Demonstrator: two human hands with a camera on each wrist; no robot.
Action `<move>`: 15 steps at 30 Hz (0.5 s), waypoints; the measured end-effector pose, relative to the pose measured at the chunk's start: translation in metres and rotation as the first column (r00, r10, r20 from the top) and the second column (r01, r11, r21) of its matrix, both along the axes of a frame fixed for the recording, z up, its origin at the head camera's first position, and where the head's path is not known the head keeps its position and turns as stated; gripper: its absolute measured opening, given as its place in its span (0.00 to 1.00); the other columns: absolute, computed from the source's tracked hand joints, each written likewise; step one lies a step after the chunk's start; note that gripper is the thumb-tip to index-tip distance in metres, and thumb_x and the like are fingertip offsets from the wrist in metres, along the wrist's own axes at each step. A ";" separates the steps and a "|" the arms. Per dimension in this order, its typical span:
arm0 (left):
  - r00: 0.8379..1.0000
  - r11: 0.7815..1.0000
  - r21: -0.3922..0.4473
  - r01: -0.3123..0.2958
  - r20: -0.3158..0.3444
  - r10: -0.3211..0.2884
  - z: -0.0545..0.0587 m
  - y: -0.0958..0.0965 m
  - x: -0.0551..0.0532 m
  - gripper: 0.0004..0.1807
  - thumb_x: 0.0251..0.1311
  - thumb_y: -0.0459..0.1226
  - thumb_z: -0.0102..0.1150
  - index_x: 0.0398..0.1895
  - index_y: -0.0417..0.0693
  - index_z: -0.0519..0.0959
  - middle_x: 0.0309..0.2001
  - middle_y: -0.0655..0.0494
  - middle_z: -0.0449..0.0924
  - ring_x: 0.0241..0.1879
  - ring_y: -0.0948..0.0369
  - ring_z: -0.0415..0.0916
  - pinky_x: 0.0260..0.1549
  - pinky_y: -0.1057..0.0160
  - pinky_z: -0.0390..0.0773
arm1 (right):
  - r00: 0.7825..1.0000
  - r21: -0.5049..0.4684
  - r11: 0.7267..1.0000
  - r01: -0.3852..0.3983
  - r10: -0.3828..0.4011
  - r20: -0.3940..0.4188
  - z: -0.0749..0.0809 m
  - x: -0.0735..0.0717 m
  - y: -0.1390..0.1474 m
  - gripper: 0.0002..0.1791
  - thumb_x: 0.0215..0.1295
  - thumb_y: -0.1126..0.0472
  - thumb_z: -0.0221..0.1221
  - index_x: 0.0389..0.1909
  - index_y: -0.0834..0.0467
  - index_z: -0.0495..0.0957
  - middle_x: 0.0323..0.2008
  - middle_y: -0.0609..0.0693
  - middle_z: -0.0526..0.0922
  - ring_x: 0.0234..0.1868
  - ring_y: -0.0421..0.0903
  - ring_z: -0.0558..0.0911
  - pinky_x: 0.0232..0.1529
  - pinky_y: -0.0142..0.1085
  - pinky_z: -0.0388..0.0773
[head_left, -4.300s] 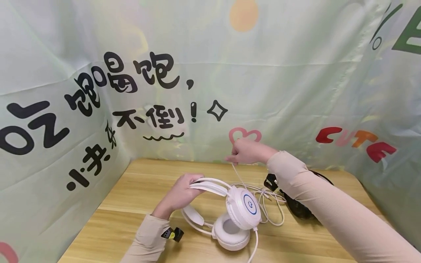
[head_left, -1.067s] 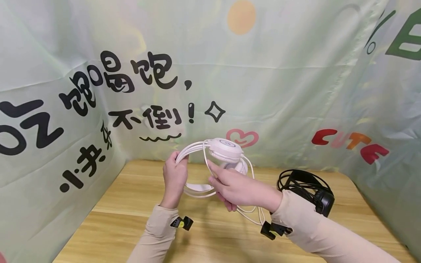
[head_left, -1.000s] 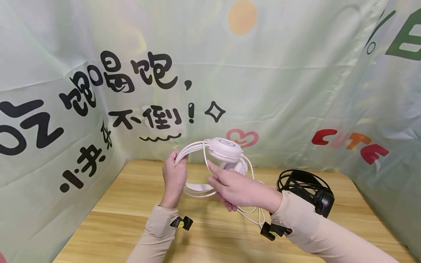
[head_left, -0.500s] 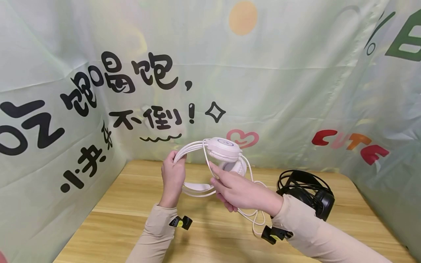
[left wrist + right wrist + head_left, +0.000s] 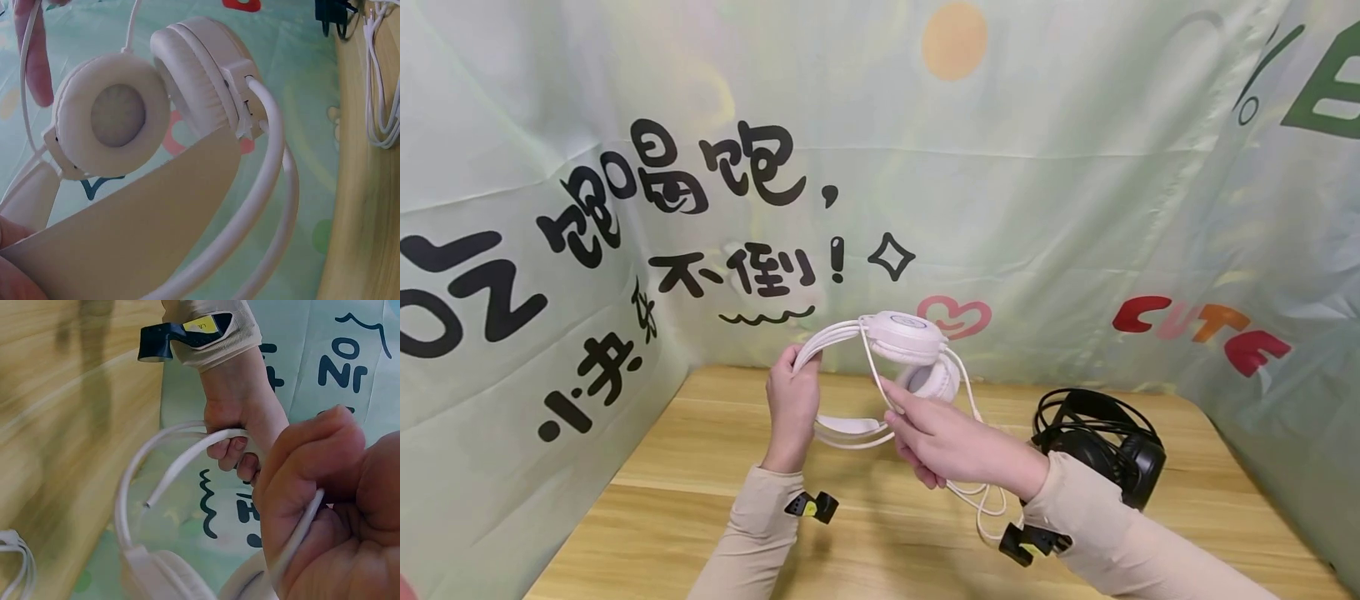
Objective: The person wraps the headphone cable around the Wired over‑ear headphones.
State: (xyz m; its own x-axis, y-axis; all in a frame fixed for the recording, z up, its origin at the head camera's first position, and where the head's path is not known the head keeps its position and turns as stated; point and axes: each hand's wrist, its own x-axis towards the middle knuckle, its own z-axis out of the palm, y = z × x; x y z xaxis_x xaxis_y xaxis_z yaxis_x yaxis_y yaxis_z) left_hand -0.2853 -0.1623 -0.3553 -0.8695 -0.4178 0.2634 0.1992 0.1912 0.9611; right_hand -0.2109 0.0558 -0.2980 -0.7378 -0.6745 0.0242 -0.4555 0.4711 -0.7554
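White over-ear headphones [image 5: 906, 337] are held up above the table, their ear cups toward the back right. My left hand [image 5: 792, 407] grips the headband at its left end, the fingers curled round it in the right wrist view. A white cable [image 5: 872, 360] crosses the headband beside the upper ear cup and runs into my right hand [image 5: 951, 437]. Curled fingers of that hand hold the cable [image 5: 299, 534]. More loops of the cable hang below the right hand. One ear cup's round pad [image 5: 119, 117] faces the left wrist camera.
Black headphones [image 5: 1138, 467] with a bundled black cable lie at the right of the wooden table [image 5: 700, 467], partly behind the right sleeve. A printed cloth [image 5: 1037, 208] stands around the table's back and sides.
The headphones have risen from low over the table and turned. My right hand has come from the back, bringing cable to the headband. In the last second only slight shifts show.
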 end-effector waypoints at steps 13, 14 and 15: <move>0.999 0.989 0.146 0.030 0.010 -0.031 -0.005 -0.005 -0.010 0.10 0.77 0.39 0.60 0.41 0.41 0.83 0.29 0.62 0.70 0.33 0.60 0.63 0.37 0.60 0.65 | 0.999 -0.043 0.999 0.012 -0.011 0.036 -0.019 0.002 0.004 0.32 0.89 0.58 0.39 0.88 0.54 0.45 0.22 0.46 0.73 0.14 0.39 0.72 0.15 0.35 0.73; 0.999 0.988 0.154 0.031 0.012 -0.034 -0.006 -0.005 -0.010 0.11 0.77 0.40 0.60 0.41 0.41 0.83 0.28 0.62 0.69 0.31 0.61 0.63 0.35 0.62 0.65 | 0.999 -0.046 0.999 0.022 -0.020 0.040 -0.021 0.002 0.004 0.32 0.90 0.58 0.39 0.88 0.53 0.46 0.22 0.46 0.73 0.14 0.39 0.72 0.15 0.34 0.72; 0.999 0.986 0.162 0.036 0.013 -0.038 -0.006 -0.005 -0.010 0.11 0.78 0.40 0.59 0.42 0.41 0.83 0.27 0.63 0.68 0.29 0.62 0.62 0.32 0.63 0.65 | 0.999 -0.047 0.999 0.027 -0.025 0.042 -0.023 0.002 0.005 0.32 0.90 0.58 0.39 0.88 0.52 0.46 0.22 0.45 0.73 0.15 0.39 0.71 0.15 0.33 0.72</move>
State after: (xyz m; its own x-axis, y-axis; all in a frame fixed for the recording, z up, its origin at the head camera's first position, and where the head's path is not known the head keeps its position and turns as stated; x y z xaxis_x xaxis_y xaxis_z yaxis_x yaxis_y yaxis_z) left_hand -0.2952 -0.1674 -0.3617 -0.8888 -0.4213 0.1806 0.1876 0.0253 0.9819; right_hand -0.2090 0.0608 -0.3208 -0.7564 -0.6536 0.0250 -0.4112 0.4455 -0.7952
